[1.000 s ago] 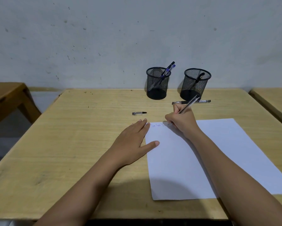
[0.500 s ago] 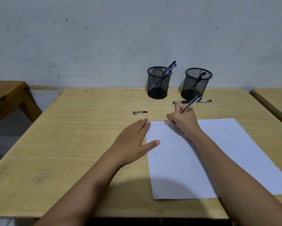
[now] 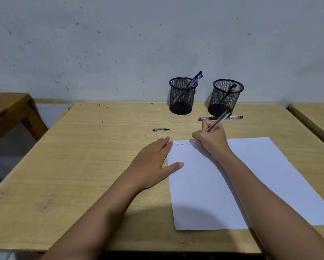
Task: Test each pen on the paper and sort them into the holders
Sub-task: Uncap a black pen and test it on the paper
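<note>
Since the earlier frames the right hand has crept a little to the right along the top edge of the white paper, and the line of blue scribbles behind it has grown longer; the left hand has not shifted. The right hand's fingers are curled round a clear-barrelled pen, which slants up and away with its tip down on the sheet. The left hand lies flat with straight fingers on the table, its thumb and fingertips over the paper's left edge, holding nothing. The sheet lies on a pale wooden table with visible grain and a few dark specks near its far edge. A small pen cap lies on the bare wood beyond the left hand, and a black pen lies flat just in front of the right mesh holder. That holder has one black pen leaning in it; the left mesh holder, near it, has two pens with blue parts sticking out over its rim. Both stand at the table's far edge against a grey, scuffed wall. A darker wooden table stands at left, and another pale table at right.
</note>
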A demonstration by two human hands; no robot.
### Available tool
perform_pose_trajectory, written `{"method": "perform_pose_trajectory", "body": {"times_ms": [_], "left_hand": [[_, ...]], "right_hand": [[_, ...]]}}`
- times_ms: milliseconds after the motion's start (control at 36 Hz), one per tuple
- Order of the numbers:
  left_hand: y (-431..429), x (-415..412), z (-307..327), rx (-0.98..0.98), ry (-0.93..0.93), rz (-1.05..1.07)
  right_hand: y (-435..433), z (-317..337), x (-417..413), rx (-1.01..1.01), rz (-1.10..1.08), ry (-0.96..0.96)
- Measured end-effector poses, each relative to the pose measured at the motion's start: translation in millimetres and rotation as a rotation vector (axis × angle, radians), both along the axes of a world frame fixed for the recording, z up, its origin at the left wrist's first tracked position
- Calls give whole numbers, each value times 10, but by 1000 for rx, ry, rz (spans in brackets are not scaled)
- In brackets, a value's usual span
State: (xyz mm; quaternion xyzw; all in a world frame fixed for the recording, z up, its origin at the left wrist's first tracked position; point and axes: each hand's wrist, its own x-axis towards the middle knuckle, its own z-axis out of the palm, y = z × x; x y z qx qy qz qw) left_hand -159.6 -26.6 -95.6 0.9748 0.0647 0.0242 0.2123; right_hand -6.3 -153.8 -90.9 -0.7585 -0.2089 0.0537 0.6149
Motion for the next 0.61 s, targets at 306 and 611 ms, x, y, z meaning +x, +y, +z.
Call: {"method": "perform_pose_trajectory", "body": {"times_ms": [306,611], "left_hand": [[3,1,3,-6,-25,2],[72,55,33,-129,-37,20]], "right_hand": [[-21,34,-47,36,-1,34],[-128,158,-68,309,94,270]]}}
